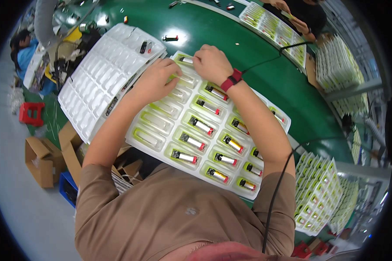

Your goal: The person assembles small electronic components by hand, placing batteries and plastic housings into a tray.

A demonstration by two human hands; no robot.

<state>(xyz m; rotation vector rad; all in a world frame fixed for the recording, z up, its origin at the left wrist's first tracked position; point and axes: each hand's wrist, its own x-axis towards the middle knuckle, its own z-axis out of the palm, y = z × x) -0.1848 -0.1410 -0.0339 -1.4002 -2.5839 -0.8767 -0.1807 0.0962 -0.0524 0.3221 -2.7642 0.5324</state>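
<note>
A white moulded tray with green-tinted slots lies slanted before me. Several slots hold small silver cylinders, battery-like, with black and red ends, such as one silver cylinder. The slots of the left column nearest me hold none. Over the far left edge of the tray is my left hand, its fingers curved, thumb and forefinger apart, with nothing visible between them. My right hand, wearing a red wristband, bends its fingers together at the far end slot. A partly covered cylinder lies there; whether the fingers grip it is hidden.
Stacked white trays stand left, with a loose black piece on top. Another cylinder lies on the green table. A black cable crosses my right arm. A co-worker's hands work beyond; more tray stacks stand right.
</note>
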